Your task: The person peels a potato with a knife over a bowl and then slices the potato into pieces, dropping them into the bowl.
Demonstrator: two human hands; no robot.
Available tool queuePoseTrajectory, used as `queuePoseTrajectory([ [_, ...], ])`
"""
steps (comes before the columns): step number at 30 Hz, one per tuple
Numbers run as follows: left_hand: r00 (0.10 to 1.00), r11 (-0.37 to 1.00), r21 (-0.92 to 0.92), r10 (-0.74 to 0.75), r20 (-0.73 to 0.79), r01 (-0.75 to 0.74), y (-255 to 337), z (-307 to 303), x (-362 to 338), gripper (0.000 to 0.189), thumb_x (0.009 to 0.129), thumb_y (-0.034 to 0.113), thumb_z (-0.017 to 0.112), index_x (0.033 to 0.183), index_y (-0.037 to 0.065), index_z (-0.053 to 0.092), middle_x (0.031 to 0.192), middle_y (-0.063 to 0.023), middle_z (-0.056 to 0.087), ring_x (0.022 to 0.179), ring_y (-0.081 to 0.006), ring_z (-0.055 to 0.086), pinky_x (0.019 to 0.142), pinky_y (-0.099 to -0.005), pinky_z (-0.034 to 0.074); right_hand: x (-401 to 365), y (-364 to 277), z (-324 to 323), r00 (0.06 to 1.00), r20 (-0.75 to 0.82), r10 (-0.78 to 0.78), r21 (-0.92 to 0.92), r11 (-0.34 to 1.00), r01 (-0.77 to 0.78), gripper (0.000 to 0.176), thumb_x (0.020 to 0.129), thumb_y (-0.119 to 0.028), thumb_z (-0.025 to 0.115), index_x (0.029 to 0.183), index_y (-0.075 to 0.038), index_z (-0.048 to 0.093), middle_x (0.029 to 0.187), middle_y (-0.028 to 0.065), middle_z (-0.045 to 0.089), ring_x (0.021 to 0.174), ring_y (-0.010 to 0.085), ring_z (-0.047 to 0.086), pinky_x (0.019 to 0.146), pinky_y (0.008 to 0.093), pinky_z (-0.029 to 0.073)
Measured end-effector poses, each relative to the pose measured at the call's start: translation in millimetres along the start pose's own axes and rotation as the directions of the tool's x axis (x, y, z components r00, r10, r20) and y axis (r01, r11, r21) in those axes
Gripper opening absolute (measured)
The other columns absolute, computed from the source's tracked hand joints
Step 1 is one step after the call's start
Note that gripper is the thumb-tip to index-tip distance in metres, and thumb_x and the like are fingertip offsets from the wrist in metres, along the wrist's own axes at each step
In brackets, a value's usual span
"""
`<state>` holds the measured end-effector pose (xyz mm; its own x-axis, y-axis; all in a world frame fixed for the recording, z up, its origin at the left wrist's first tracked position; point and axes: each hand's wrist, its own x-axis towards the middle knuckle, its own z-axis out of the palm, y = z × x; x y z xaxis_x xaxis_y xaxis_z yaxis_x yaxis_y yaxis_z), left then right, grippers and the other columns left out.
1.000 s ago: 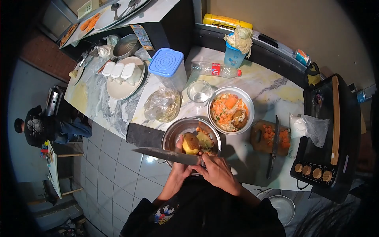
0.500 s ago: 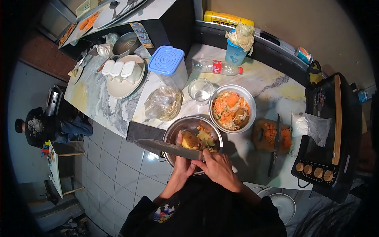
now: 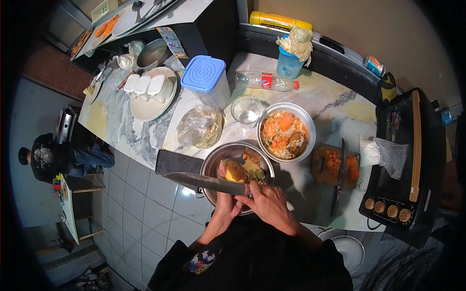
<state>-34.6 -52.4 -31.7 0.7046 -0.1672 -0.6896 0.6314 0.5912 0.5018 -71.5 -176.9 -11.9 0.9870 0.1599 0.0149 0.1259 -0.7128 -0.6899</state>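
My left hand (image 3: 227,206) is wrapped round a partly peeled potato (image 3: 235,170) above a steel bowl (image 3: 208,165), and the knife hides part of its fingers. The fingers of my right hand (image 3: 267,206) are closed on the handle end of a large knife (image 3: 208,182), whose wide blade points left across the near side of the potato. Peelings (image 3: 254,169) lie in the bowl. Just behind to the right, a second bowl (image 3: 311,128) holds shredded carrot mix and a brown potato (image 3: 297,143).
A cutting board (image 3: 318,167) with chopped carrot and another knife (image 3: 341,167) lies right, beside a black stove (image 3: 427,169). Behind are a glass (image 3: 246,110), bottle (image 3: 272,81), blue-lidded container (image 3: 205,73) and bag of sprouts (image 3: 200,127). A person (image 3: 63,157) is far left.
The knife blade has tilted slightly and its tip has shifted a little left and down. The potato is still in my left hand, turned slightly.
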Motion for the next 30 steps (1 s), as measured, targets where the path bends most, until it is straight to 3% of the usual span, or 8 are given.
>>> queuePoseTrajectory([
  [3, 0.996, 0.998, -0.026, 0.058, -0.071, -0.06, -1.8, 4.6, -2.1, 0.051, 0.093, 0.059, 0.044, 0.098, 0.009, 0.054, 0.077, -0.0011, 0.056, 0.059, -0.0107, 0.054, 0.049, -0.0226, 0.044, -0.7, 0.1, 0.8, 1.0, -0.024, -0.018, -0.001, 1.0, 0.018, 0.039, 0.083, -0.038, 0.068, 0.083, -0.001, 0.055, 0.065, 0.0162, 0.062, 0.058, 0.0359, 0.063, 0.051, 0.0431, 0.05],
  [5, 0.996, 0.997, -0.022, 0.08, 0.048, -0.079, -2.5, -1.0, -1.8, 0.051, 0.094, 0.058, 0.043, 0.1, 0.009, 0.054, 0.081, -0.0012, 0.057, 0.063, -0.0103, 0.054, 0.052, -0.023, 0.044, -0.9, -0.2, 1.2, 0.999, -0.032, -0.025, -0.007, 1.0, 0.025, 0.039, 0.083, -0.037, 0.068, 0.083, -0.001, 0.055, 0.065, 0.0159, 0.062, 0.059, 0.0356, 0.063, 0.051, 0.0427, 0.05],
  [9, 0.996, 0.997, -0.011, 0.075, 0.053, -0.074, -3.7, -1.4, -1.9, 0.052, 0.093, 0.059, 0.043, 0.104, 0.008, 0.055, 0.084, -0.0014, 0.057, 0.066, -0.0107, 0.054, 0.052, -0.023, 0.044, -1.2, 1.3, 2.8, 0.998, -0.043, -0.035, -0.013, 0.999, 0.034, 0.039, 0.081, -0.037, 0.07, 0.083, -0.001, 0.055, 0.066, 0.0148, 0.062, 0.058, 0.0335, 0.063, 0.05, 0.0414, 0.049],
  [15, 0.994, 0.991, -0.073, 0.11, -0.001, -0.109, -3.9, 7.0, -7.3, 0.056, 0.093, 0.059, 0.043, 0.113, 0.008, 0.053, 0.099, -0.0044, 0.06, 0.081, -0.0139, 0.06, 0.065, -0.0253, 0.049, -0.6, -4.0, -0.5, 0.991, -0.107, -0.083, -0.037, 0.996, 0.079, 0.038, 0.08, -0.036, 0.072, 0.08, -0.003, 0.053, 0.064, 0.0129, 0.06, 0.055, 0.0313, 0.062, 0.049, 0.04, 0.049],
  [20, 0.981, 0.984, -0.159, 0.104, 0.164, -0.077, -10.4, -15.3, 0.1, 0.056, 0.094, 0.057, 0.042, 0.12, 0.009, 0.05, 0.107, -0.0051, 0.06, 0.09, -0.0158, 0.061, 0.072, -0.0271, 0.051, -2.3, -2.7, 1.5, 0.985, -0.137, -0.109, -0.021, 0.994, 0.107, 0.038, 0.079, -0.036, 0.073, 0.08, -0.004, 0.053, 0.062, 0.0111, 0.059, 0.055, 0.0301, 0.061, 0.049, 0.0391, 0.048],
  [25, 0.989, 0.986, -0.153, 0.092, 0.112, -0.074, -18.3, -11.4, -7.0, 0.051, 0.097, 0.052, 0.04, 0.123, 0.009, 0.049, 0.109, -0.0045, 0.06, 0.091, -0.0161, 0.061, 0.074, -0.0272, 0.052, 1.3, 1.6, -8.8, 0.977, -0.202, -0.071, 0.008, 0.997, 0.074, 0.038, 0.077, -0.036, 0.074, 0.078, -0.004, 0.053, 0.063, 0.0105, 0.06, 0.056, 0.0297, 0.062, 0.05, 0.0394, 0.048],
  [28, 0.997, 0.991, -0.124, 0.053, 0.063, -0.045, -24.2, -14.9, -7.2, 0.052, 0.097, 0.052, 0.039, 0.122, 0.008, 0.05, 0.111, -0.0058, 0.061, 0.094, -0.018, 0.062, 0.077, -0.0286, 0.053, 4.8, -5.7, -27.0, 0.99, -0.09, -0.108, -0.082, 0.992, 0.101, 0.039, 0.079, -0.038, 0.072, 0.079, -0.003, 0.054, 0.064, 0.0105, 0.061, 0.057, 0.0292, 0.063, 0.05, 0.0395, 0.048],
  [30, 0.984, 0.988, -0.14, 0.085, 0.158, -0.063, -14.8, -12.0, -4.4, 0.057, 0.094, 0.057, 0.04, 0.118, 0.007, 0.053, 0.109, -0.0075, 0.062, 0.094, -0.0198, 0.063, 0.078, -0.0305, 0.053, 0.3, -6.6, -21.5, 0.987, -0.076, -0.139, -0.108, 0.986, 0.13, 0.039, 0.08, -0.039, 0.071, 0.081, -0.003, 0.055, 0.064, 0.0106, 0.061, 0.057, 0.029, 0.063, 0.051, 0.0394, 0.049],
])
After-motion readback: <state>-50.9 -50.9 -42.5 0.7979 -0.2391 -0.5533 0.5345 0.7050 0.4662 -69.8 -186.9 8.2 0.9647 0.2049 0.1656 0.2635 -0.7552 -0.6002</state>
